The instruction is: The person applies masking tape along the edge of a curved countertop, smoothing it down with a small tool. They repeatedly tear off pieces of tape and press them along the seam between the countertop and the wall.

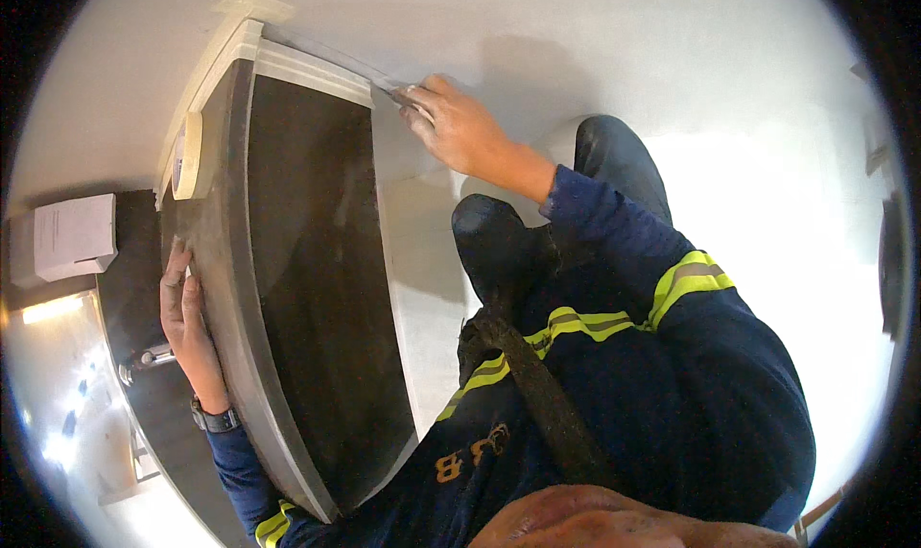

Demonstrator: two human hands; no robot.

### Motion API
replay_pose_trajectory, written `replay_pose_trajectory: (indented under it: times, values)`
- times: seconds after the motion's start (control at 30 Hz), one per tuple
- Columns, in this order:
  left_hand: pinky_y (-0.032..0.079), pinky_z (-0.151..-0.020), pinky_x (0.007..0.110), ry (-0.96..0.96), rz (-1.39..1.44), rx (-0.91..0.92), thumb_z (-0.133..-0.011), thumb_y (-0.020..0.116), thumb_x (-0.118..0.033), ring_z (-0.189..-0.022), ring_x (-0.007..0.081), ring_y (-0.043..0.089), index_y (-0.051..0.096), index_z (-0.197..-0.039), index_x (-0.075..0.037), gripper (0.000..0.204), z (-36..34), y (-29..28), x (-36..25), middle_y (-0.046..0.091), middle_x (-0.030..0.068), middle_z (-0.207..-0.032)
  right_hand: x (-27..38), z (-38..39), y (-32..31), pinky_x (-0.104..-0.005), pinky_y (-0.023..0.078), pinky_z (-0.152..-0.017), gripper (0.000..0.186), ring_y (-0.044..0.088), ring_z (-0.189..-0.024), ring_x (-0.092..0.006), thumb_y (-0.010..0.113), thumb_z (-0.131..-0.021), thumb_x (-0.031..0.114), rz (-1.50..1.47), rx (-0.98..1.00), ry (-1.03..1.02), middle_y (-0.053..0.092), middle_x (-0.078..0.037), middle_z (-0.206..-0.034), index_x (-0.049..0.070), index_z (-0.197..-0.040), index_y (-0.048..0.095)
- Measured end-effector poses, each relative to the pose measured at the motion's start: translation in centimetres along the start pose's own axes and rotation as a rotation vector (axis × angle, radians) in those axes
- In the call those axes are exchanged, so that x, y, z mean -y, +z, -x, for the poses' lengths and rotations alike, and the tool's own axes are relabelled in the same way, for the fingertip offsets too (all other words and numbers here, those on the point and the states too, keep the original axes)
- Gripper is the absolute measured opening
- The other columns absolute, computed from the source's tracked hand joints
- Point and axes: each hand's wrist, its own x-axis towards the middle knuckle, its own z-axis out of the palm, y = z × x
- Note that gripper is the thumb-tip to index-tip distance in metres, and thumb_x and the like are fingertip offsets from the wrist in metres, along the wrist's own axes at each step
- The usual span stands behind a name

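My right hand (456,126) is closed round a slim tool that looks like a putty knife (391,94); its grip is mostly hidden by my fingers. The tip meets the pale wall at the corner of a dark brown cabinet (317,222). Strips of cream masking tape (312,68) run along the cabinet's edge where it meets the wall. My left hand (187,308), fingers stretched out, rests on the cabinet's grey-brown top. A small whitish patch shows between its fingers. Both hands look dusty.
A roll of masking tape (188,154) stands on the cabinet top near the wall. White paper (75,236) lies at the far left, above a metal handle (149,358) and a shiny, glaring surface (67,404). My dark shoes (619,159) are on the bright floor beside the cabinet.
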Motion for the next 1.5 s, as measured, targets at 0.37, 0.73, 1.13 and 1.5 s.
replay_pose_trajectory:
  times: [0.37,0.73,1.13,1.5]
  values:
    - [0.031,-0.125,0.042,0.005,-0.013,0.008,-0.108,0.057,-0.023,-0.149,0.0292,0.046,0.065,-0.138,-0.004,0.036,-1.1,-0.8,-0.5,0.051,0.0178,-0.16,4.7,-7.1,0.9,-0.0548,0.056,-0.082,0.028,0.069,-0.09,-0.0445,0.064,-0.096,0.021,0.07,0.085,0.067,0.069,-0.025,-0.1,-0.004,-0.106,0.071]
    - [0.034,-0.121,0.041,0.0,-0.035,0.005,-0.107,0.059,-0.018,-0.146,0.0286,0.047,0.064,-0.139,-0.001,0.037,-0.8,-1.2,-1.2,0.052,0.0186,-0.156,7.2,-11.4,-5.3,-0.0575,0.053,-0.076,0.031,0.068,-0.085,-0.0458,0.058,-0.102,0.027,-0.01,-0.004,-0.125,0.068,-0.026,-0.091,-0.002,-0.098,0.068]
    - [0.035,-0.12,0.04,0.055,-0.084,0.009,-0.106,0.06,-0.023,-0.146,0.0272,0.047,0.055,-0.15,-0.001,0.049,-1.0,-1.0,-0.4,0.052,0.0161,-0.157,2.3,-12.8,-1.9,-0.0399,0.059,-0.087,0.037,0.071,-0.1,-0.0317,0.065,-0.097,0.012,-0.106,-0.103,-0.594,0.073,-0.008,-0.118,0.019,-0.133,0.073]
    - [0.033,-0.124,0.061,0.053,-0.306,-0.056,-0.101,0.064,-0.042,-0.15,0.0389,0.042,0.062,-0.145,-0.011,0.054,0.1,-2.0,-0.8,0.048,0.0185,-0.16,-5.7,-3.5,-2.6,-0.0412,0.056,-0.09,0.035,0.07,-0.101,-0.0347,0.065,-0.097,0.01,-0.105,0.187,-0.385,0.072,-0.014,-0.115,0.011,-0.131,0.071]
